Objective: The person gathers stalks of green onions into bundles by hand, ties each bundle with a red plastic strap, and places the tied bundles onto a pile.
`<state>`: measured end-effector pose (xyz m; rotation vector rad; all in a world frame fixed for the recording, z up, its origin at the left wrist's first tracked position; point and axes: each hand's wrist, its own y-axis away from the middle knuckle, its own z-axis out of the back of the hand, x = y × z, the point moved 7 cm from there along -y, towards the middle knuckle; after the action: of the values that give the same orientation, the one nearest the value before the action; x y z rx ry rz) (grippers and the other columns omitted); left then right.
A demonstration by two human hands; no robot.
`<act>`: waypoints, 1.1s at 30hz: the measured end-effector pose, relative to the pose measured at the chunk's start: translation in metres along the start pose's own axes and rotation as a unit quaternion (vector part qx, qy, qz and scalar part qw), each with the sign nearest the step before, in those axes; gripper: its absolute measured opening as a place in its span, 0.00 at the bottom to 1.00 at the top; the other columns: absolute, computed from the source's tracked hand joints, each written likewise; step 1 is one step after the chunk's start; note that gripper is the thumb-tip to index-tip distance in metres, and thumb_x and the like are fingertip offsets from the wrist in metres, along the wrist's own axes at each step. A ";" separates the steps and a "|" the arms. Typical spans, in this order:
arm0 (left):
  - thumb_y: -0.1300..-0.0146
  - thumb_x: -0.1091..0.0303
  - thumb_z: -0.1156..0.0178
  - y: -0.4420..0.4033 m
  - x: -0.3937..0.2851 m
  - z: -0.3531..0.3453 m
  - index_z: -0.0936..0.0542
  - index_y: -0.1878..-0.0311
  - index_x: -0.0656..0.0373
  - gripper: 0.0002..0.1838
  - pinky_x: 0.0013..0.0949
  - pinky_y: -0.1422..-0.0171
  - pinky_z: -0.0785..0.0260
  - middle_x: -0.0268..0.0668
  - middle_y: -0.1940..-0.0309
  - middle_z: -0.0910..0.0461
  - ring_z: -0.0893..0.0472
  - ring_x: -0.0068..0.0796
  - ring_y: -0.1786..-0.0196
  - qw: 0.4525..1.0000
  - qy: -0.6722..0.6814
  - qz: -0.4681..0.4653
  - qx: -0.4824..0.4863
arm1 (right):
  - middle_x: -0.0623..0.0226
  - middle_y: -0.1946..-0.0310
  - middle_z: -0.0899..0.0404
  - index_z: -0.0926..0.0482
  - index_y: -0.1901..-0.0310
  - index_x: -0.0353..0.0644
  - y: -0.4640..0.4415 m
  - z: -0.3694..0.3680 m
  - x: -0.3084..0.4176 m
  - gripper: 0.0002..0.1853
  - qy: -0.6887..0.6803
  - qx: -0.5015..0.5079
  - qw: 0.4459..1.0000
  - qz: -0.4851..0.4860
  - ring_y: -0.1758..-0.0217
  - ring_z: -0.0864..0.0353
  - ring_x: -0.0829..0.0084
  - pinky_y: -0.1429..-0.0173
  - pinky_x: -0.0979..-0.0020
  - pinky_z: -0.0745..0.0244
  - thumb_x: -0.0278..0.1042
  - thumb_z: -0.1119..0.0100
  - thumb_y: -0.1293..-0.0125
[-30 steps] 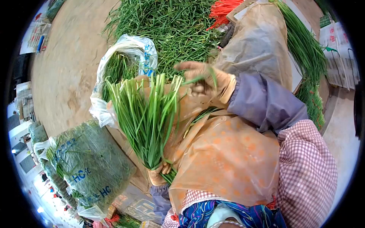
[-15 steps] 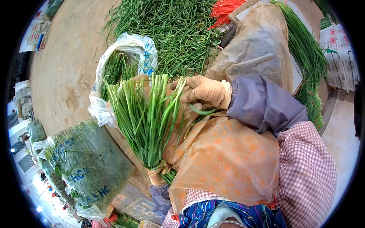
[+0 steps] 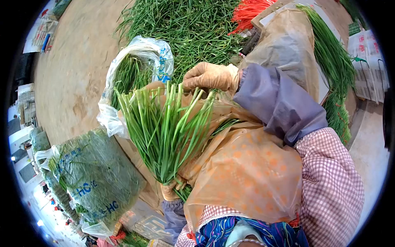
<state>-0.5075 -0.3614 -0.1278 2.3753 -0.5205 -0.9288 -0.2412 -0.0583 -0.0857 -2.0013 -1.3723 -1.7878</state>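
A fanned bunch of garlic chives (image 3: pixel 162 140) lies across my lap, pale cut ends towards the top. My left hand (image 3: pixel 170 190), in a tan glove, is closed round its lower, leafy end. Beyond the cut ends is my right hand (image 3: pixel 212 77), also gloved, with its fingers curled shut. Whatever those fingers hold, if anything, is hidden. A few loose green leaves (image 3: pixel 225 124) lie on the translucent orange-dotted plastic apron (image 3: pixel 247 168) just below the right hand.
Loose greens (image 3: pixel 189 37) form a heap ahead. A white plastic bag (image 3: pixel 110 78) of greens stands open at left, near a packed clear bag (image 3: pixel 98 173). Red strips (image 3: pixel 249 14) and long chives (image 3: pixel 329 49) lie at upper right, with white cartons (image 3: pixel 368 61) beyond.
My right hand has moved up and away from the stems, and the curled green leaf beneath it is gone from view. The bunch's right side has spread outward. My left hand keeps its grip.
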 end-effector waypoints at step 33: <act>0.41 0.72 0.35 0.006 -0.005 -0.038 0.23 0.54 0.62 0.12 0.28 0.77 0.43 0.36 0.71 0.23 0.34 0.24 0.82 0.991 -0.058 0.004 -0.116 | 0.67 0.77 0.21 0.17 0.60 0.40 0.087 -0.008 0.076 0.17 0.137 -0.199 0.955 0.170 0.79 0.24 0.72 0.70 0.70 0.26 0.48 0.43 0.28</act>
<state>-0.4849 -0.3505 -0.0980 2.1189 -0.4387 -1.0687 -0.1967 -0.0738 0.0198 -1.9061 -0.5799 -2.1862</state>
